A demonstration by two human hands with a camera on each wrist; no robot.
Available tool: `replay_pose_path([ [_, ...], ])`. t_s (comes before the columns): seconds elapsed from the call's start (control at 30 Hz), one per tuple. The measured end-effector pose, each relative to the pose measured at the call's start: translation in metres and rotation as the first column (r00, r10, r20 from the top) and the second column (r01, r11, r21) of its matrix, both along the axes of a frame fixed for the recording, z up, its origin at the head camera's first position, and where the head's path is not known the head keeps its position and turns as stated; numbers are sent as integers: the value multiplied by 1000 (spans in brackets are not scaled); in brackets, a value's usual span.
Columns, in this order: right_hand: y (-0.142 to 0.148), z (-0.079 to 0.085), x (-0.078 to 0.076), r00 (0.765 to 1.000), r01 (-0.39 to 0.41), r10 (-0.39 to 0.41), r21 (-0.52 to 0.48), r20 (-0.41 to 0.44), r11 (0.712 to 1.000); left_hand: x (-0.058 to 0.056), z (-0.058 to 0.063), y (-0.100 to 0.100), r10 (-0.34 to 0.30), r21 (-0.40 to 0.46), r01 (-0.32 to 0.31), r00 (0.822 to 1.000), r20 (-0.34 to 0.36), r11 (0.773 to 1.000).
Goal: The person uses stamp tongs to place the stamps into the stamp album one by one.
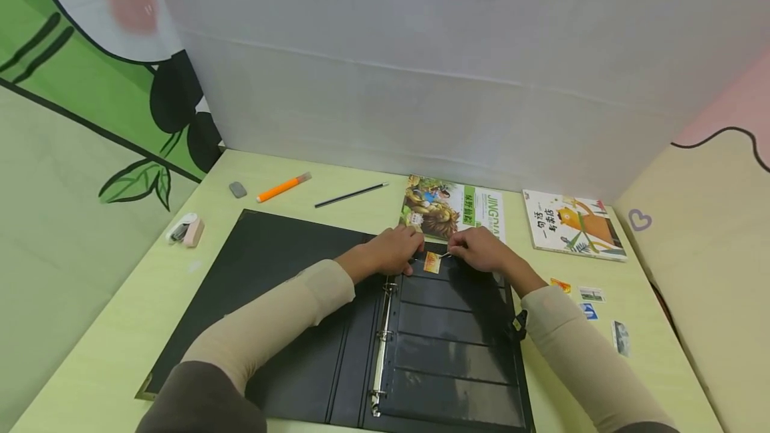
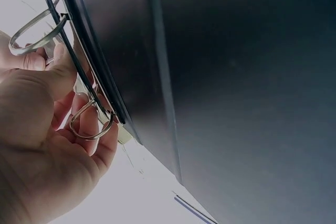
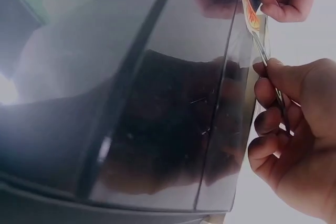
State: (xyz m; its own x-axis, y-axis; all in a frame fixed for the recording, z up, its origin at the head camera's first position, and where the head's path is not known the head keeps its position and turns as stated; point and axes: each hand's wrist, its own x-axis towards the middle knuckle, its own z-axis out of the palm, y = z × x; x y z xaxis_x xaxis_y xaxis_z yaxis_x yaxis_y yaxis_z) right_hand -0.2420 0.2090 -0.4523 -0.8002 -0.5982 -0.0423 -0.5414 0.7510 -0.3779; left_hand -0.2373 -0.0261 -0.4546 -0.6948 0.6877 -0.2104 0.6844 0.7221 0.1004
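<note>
A black ring-binder stamp album [image 1: 289, 252] lies spread on the table, with a black pocket page [image 1: 448, 356] on its right side. My right hand [image 1: 479, 249] holds metal tweezers [image 3: 264, 55] between thumb and fingers. Their tips grip a small orange and yellow stamp [image 1: 432, 262] at the page's top row. My left hand [image 1: 394, 249] is at the page's top left corner, its thumb and fingers pinching the page edge beside the binder rings [image 2: 86, 121]. Some left fingertips are hidden behind the page in the left wrist view.
Several loose stamps [image 1: 591, 295] lie right of the album. Two picture books, one with a lion [image 1: 442, 209] and one with a bear [image 1: 574, 224], lie at the back. An orange marker [image 1: 284, 188], a black pencil [image 1: 351, 195], a grey eraser [image 1: 237, 190] and a small pink-and-white item [image 1: 186, 230] are at the left.
</note>
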Motion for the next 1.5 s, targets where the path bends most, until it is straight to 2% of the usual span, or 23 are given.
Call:
replay_pose_path([
  [0.17, -1, 1, -3, 999, -49, 50, 41, -22, 998, -1, 1, 3, -3, -14, 3, 1000, 0, 1000],
  [0.4, -8, 2, -4, 999, -49, 50, 120, -9, 992, 0, 0, 6, -22, -7, 22, 1000, -9, 1000],
  [0.6, 1, 7, -3, 1000, -24, 26, 97, -18, 995, 0, -3, 6, -13, 0, 13, 1000, 4, 1000],
  [0.73, 34, 22, 0, 996, 88, -87, 30, -22, 996, -1, -4, 3, -13, 23, 13, 1000, 0, 1000],
  [0.87, 83, 32, 7, 979, 200, -200, -4, 26, 980, -4, -4, 0, -6, 31, 6, 1000, -8, 1000],
  [1.0, 131, 28, 19, 957, 280, -282, 38, 67, 959, -5, -5, -1, -14, 20, 14, 1000, -2, 1000],
  [1.23, 198, 23, 55, 912, 363, -379, 122, 158, 924, -4, -3, 2, -36, 3, 36, 999, -9, 999],
  [1.4, 226, 20, 78, 872, 419, -443, 153, 208, 895, -4, -3, 3, -33, -11, 33, 999, 3, 999],
  [1.5, 234, 16, 85, 851, 445, -471, 159, 232, 881, -4, -3, 3, -27, -10, 28, 1000, 11, 1000],
])
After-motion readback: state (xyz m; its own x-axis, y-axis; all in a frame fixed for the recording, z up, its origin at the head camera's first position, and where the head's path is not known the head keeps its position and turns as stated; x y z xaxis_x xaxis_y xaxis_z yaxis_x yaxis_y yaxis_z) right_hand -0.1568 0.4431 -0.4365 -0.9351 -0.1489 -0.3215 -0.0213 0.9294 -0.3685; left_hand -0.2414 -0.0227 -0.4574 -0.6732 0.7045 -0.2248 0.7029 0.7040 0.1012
